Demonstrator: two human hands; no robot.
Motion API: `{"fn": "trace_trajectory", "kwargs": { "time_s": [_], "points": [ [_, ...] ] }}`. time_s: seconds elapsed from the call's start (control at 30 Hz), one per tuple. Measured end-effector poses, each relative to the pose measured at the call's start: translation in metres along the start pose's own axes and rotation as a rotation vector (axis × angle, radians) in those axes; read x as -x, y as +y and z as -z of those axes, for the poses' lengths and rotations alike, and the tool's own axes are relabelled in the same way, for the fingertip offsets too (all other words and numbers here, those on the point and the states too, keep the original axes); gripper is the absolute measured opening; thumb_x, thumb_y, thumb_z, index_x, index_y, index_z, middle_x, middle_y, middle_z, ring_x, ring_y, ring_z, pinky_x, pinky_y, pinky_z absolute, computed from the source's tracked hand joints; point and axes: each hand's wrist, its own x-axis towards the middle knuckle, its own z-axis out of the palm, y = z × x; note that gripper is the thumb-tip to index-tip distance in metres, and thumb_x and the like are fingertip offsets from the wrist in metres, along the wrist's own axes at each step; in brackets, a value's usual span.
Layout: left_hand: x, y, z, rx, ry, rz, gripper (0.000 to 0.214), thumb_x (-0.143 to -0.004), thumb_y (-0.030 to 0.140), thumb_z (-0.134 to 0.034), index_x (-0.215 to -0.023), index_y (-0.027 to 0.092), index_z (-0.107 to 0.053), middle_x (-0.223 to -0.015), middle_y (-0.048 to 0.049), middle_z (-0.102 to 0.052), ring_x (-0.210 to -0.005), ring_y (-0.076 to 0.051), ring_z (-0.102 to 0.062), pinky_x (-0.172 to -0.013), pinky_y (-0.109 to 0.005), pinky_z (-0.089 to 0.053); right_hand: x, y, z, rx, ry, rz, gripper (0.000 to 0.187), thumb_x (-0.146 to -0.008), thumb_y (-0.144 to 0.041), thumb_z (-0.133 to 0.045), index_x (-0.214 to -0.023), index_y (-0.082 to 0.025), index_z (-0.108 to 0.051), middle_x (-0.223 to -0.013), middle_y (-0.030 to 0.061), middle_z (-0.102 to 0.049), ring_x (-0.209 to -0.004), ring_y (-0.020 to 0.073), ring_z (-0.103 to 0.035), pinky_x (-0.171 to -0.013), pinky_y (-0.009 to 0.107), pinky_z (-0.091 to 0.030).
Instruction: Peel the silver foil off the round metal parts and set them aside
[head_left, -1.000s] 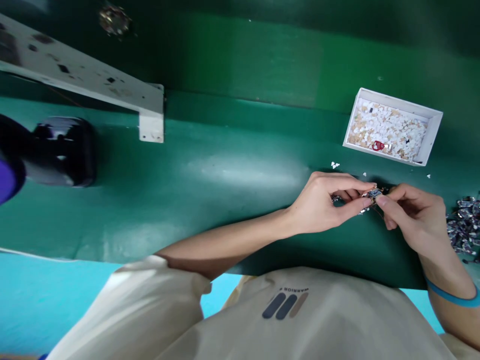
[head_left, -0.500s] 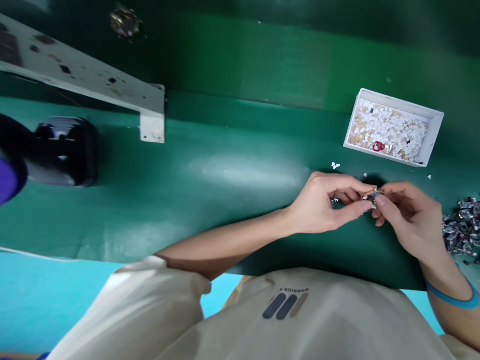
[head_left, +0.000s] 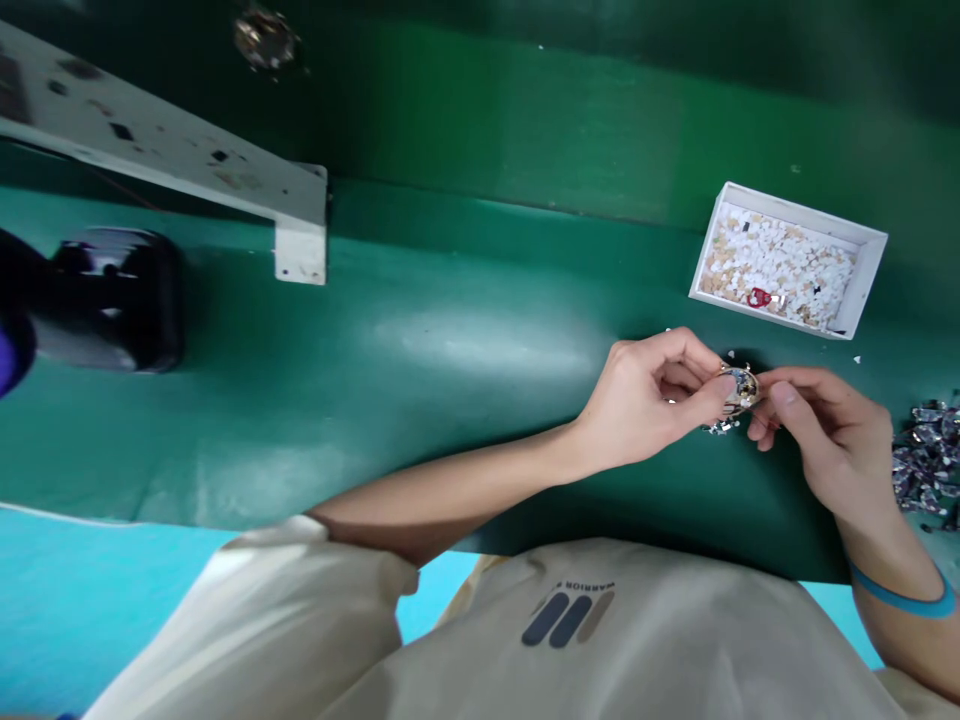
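A small round metal piece (head_left: 741, 391) with a gold-coloured rim and shiny details is held between the thumb and fingers of my left hand (head_left: 656, 400). Its face is turned up, and the thumb covers its left part. At the piece's right edge is my right hand (head_left: 832, 430), its index fingertip at the rim and its thumb pressed in close to the fingers. Whatever lies between those fingertips is too small to make out. Small shiny bits (head_left: 721, 427) show just below the round piece; whether they hang from it or lie on the table is unclear.
A white box (head_left: 870, 285) of small white and tan bits, with a red item (head_left: 759, 298) among them, stands beyond my hands. Shiny dark parts (head_left: 926, 455) are piled at right. A metal bracket (head_left: 300, 250), a black stand (head_left: 127, 300) and a blurred metallic object (head_left: 266, 40) are at left.
The round piece has been turned so its face now shows. My right thumb has moved back off it, while my left hand keeps its hold. The camera view has shifted slightly.
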Motion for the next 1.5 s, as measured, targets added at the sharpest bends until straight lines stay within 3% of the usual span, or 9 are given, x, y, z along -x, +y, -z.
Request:
{"fn": "trace_trajectory", "kwargs": {
  "time_s": [0.2,0.3,0.4,0.53,0.63,0.8,0.97,1.27,1.5],
  "points": [
    [-0.001,0.000,0.001,-0.072,-0.005,-0.053,0.013,-0.087,0.021,-0.075,-0.091,0.015,-0.064,-0.079,-0.0027,-0.071,-0.068,-0.012,-0.073,-0.061,-0.018,-0.060,0.006,0.004,-0.003,0.100,0.086,0.041,0.012,-0.096,-0.032,-0.077,-0.105,-0.025,-0.078,-0.074,-0.0008,-0.073,-0.060,0.0136,-0.068,-0.056,0.025,-0.061],
    [0.001,-0.001,0.000,-0.179,-0.008,-0.112,0.016,-0.089,0.020,-0.073,-0.105,0.015,-0.070,-0.074,0.0008,-0.068,-0.063,-0.009,-0.069,-0.061,-0.016,-0.060,0.008,0.007,-0.004,0.208,0.109,0.102,0.014,-0.096,-0.031,-0.077,-0.109,-0.027,-0.078,-0.086,0.0008,-0.077,-0.066,0.0149,-0.070,-0.063,0.029,-0.062],
    [0.005,-0.004,-0.001,-0.317,0.010,-0.242,0.022,-0.093,0.018,-0.068,-0.115,0.016,-0.073,-0.074,0.0008,-0.071,-0.060,-0.009,-0.067,-0.063,-0.018,-0.062,0.009,0.007,-0.006,0.330,0.095,0.155,0.016,-0.093,-0.030,-0.079,-0.109,-0.028,-0.077,-0.093,0.0013,-0.078,-0.070,0.0169,-0.072,-0.067,0.032,-0.062],
    [0.009,-0.010,-0.003,-0.457,0.042,-0.498,0.022,-0.094,0.012,-0.065,-0.113,0.017,-0.074,-0.087,-0.0021,-0.076,-0.066,-0.009,-0.072,-0.068,-0.018,-0.065,0.007,0.003,-0.008,0.475,0.092,0.240,0.010,-0.094,-0.026,-0.076,-0.104,-0.029,-0.075,-0.084,-0.0013,-0.076,-0.066,0.0165,-0.070,-0.063,0.032,-0.059],
    [0.010,-0.014,-0.005,-0.499,0.045,-0.578,0.023,-0.093,0.009,-0.065,-0.114,0.016,-0.073,-0.087,-0.0021,-0.075,-0.068,-0.009,-0.073,-0.071,-0.018,-0.065,0.008,0.000,-0.009,0.631,0.100,0.345,0.012,-0.096,-0.022,-0.072,-0.106,-0.029,-0.073,-0.084,-0.0012,-0.076,-0.067,0.0172,-0.071,-0.066,0.033,-0.058],
    [0.010,-0.017,-0.006,-0.492,0.059,-0.560,0.021,-0.094,0.011,-0.067,-0.114,0.015,-0.073,-0.088,-0.0025,-0.077,-0.069,-0.009,-0.074,-0.070,-0.019,-0.067,0.010,0.003,-0.013,0.816,0.127,0.515,0.022,-0.096,-0.015,-0.070,-0.113,-0.028,-0.071,-0.087,-0.0005,-0.078,-0.069,0.0182,-0.074,-0.067,0.032,-0.059],
    [0.011,-0.018,-0.005,-0.495,0.061,-0.498,0.020,-0.094,0.012,-0.068,-0.113,0.014,-0.074,-0.093,-0.0042,-0.079,-0.069,-0.009,-0.074,-0.071,-0.020,-0.068,0.011,0.006,-0.014,0.903,0.120,0.593,0.028,-0.097,-0.015,-0.069,-0.122,-0.029,-0.069,-0.095,0.0013,-0.080,-0.073,0.0199,-0.076,-0.066,0.033,-0.059],
    [0.009,-0.016,-0.005,-0.505,0.092,-0.478,0.020,-0.092,0.011,-0.070,-0.111,0.013,-0.076,-0.088,-0.0029,-0.079,-0.065,-0.008,-0.072,-0.069,-0.017,-0.067,0.008,0.001,-0.012,0.922,0.063,0.620,0.035,-0.097,-0.012,-0.067,-0.129,-0.027,-0.065,-0.101,0.0025,-0.080,-0.082,0.0213,-0.078,-0.074,0.034,-0.059],
    [0.010,-0.016,-0.004,-0.529,0.079,-0.498,0.020,-0.092,0.011,-0.070,-0.111,0.015,-0.077,-0.095,-0.0045,-0.080,-0.064,-0.009,-0.073,-0.070,-0.020,-0.067,0.007,-0.002,-0.009,0.844,0.064,0.515,0.025,-0.098,-0.016,-0.068,-0.119,-0.029,-0.069,-0.092,0.0001,-0.079,-0.076,0.0205,-0.076,-0.071,0.034,-0.058]
  ]
}}
